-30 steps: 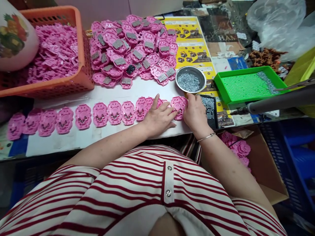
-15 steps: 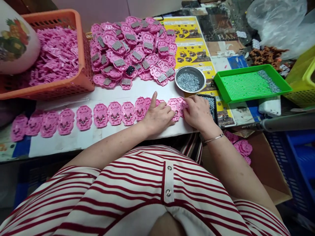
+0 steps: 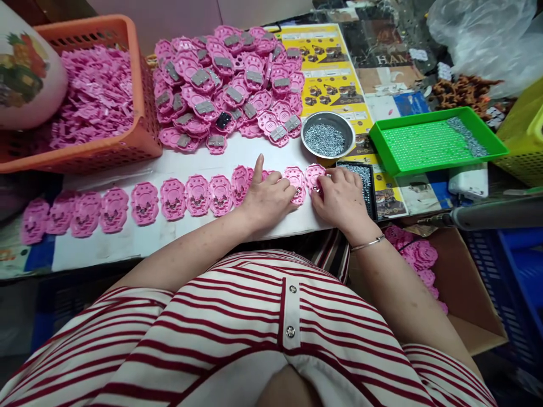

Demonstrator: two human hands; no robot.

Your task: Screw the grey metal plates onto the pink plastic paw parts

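A row of pink plastic casing halves runs along the table's front, small dark metal bits in most of them. My left hand covers part of the row, one finger raised and the others curled; its fingertips grip the lower left edge of a casing half. Just right of that, my right hand has thumb and fingers closed at the edge of the last casing half. Whether a small part is also between those fingers is hidden. Beside the right hand are a metal bowl of screws and a black tray of screws.
Behind the row lies a heap of pink casings with grey plates. An orange basket of pink parts stands left. On the right are a green tray, a yellow basket and, below table level, a cardboard box.
The two casing halves at my fingers, close together before, now have a gap between them. My left hand has shifted slightly left; the right hand has moved only a little.
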